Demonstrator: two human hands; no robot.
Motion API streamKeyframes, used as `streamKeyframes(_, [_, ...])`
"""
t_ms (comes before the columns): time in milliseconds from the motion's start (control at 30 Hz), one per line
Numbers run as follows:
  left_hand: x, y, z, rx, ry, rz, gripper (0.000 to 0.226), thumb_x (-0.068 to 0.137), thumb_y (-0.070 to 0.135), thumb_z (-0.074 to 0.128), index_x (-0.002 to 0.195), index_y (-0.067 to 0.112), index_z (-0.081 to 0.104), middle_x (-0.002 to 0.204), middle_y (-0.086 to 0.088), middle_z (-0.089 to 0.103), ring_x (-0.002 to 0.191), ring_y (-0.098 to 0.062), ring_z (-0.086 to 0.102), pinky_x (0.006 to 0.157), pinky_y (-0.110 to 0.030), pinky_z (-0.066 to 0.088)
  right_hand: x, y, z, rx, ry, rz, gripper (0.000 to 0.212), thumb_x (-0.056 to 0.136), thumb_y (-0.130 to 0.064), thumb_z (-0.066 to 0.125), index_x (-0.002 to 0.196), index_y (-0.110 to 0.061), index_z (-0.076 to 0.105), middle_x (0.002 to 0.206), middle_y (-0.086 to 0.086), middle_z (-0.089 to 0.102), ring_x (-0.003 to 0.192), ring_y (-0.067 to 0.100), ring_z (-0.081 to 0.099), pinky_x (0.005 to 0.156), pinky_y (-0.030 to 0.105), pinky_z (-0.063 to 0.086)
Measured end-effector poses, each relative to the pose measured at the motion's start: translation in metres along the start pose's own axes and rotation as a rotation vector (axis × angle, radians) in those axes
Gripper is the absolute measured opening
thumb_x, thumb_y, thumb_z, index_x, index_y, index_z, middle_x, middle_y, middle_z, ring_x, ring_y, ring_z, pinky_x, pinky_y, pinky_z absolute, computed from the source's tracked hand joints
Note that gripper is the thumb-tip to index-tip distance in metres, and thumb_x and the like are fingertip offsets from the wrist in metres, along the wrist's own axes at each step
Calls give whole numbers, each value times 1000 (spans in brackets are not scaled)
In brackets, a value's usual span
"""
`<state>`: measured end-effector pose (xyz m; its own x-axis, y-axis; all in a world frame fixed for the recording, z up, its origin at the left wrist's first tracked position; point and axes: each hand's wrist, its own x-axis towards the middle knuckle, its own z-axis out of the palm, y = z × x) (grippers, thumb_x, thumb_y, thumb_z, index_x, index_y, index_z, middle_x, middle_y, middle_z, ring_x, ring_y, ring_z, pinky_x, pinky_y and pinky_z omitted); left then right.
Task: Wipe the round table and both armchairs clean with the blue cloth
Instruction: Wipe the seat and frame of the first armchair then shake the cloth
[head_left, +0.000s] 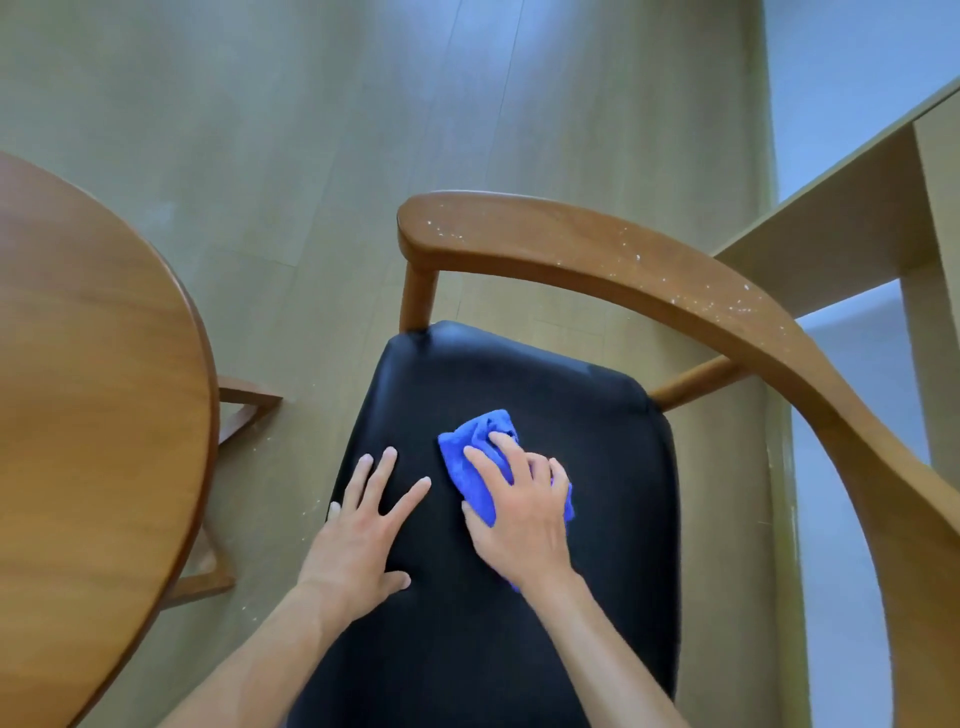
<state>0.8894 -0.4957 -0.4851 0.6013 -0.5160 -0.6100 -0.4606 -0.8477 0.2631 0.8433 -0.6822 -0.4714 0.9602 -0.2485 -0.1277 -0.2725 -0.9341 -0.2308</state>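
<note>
A wooden armchair with a black padded seat (545, 405) fills the middle of the head view. Its curved wooden armrest and back rail (623, 260) carries white specks of dust. My right hand (519, 514) presses a bunched blue cloth (478, 447) flat onto the seat, fingers spread over it. My left hand (363, 530) lies flat and open on the seat's left side, holding nothing. The round wooden table (88, 389) takes up the left edge of the view.
Pale wooden floor (311, 156) lies beyond the chair, with white crumbs near the table's legs (244, 400). A light wooden desk or shelf (831, 223) stands at the right, close behind the chair's rail.
</note>
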Motion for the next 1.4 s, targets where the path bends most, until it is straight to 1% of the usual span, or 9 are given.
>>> streamKeyframes(100, [-2,-1,-3,-49,-23,11,100,82,45,66,148,43,-9,149,4,-41,139,-21,-35,118,-46,20,1,-24,11,91,-34,406,66,72,-47,74,132,-26,56,137,13,49,101,34,55,83,49,47])
streamKeyframes(200, [-6,-2,-14,-82,-57,21,88,87,41,59,151,37,0,153,3,-34,143,-21,-27,116,-44,24,4,-29,2,88,-141,462,65,84,-45,63,143,-31,40,125,7,46,98,30,53,84,41,44])
streamKeyframes(300, [-12,-4,-30,-125,-54,-3,78,91,39,53,152,33,5,157,2,-23,147,-20,-14,112,-39,31,22,-28,-28,492,-270,588,60,88,-44,54,144,-38,32,114,-4,42,96,19,49,82,32,41])
streamKeyframes(500, [-22,0,-87,-131,184,-161,64,97,37,40,152,18,12,160,-7,-3,147,-23,3,113,-35,27,57,-83,-126,730,101,313,53,81,-56,60,129,-42,43,112,-14,49,91,2,52,71,16,38])
streamKeyframes(667, [-6,13,-172,-234,526,-142,59,94,28,45,147,14,24,157,-9,13,144,-24,12,111,-40,28,131,-127,-175,447,470,175,63,83,-55,62,133,-18,50,134,7,43,114,28,47,92,37,44])
streamKeyframes(833, [12,22,-233,-311,759,-96,48,89,10,50,135,1,42,150,-19,28,138,-35,24,111,-46,24,182,-122,-159,-101,127,11,56,92,-54,49,141,-29,37,147,5,33,113,32,39,92,37,34])
streamKeyframes(967, [25,29,-249,-241,758,-26,48,93,15,50,138,2,41,151,-19,28,141,-35,22,115,-47,20,177,-75,-158,-75,184,93,45,92,-43,52,135,-30,45,141,7,40,109,33,41,87,40,36])
streamKeyframes(1233, [79,83,-241,63,448,30,64,99,47,22,152,16,4,160,-9,-1,147,-29,-6,118,-48,-2,74,141,-212,-113,233,779,38,95,-37,50,124,-12,55,134,19,41,114,41,40,96,48,34])
streamKeyframes(1400, [102,91,-231,169,427,-24,72,93,56,9,151,19,-12,159,-9,-12,145,-33,-14,114,-55,-10,33,180,-214,-114,248,994,34,93,-32,51,111,-5,59,123,25,48,108,42,43,94,47,33])
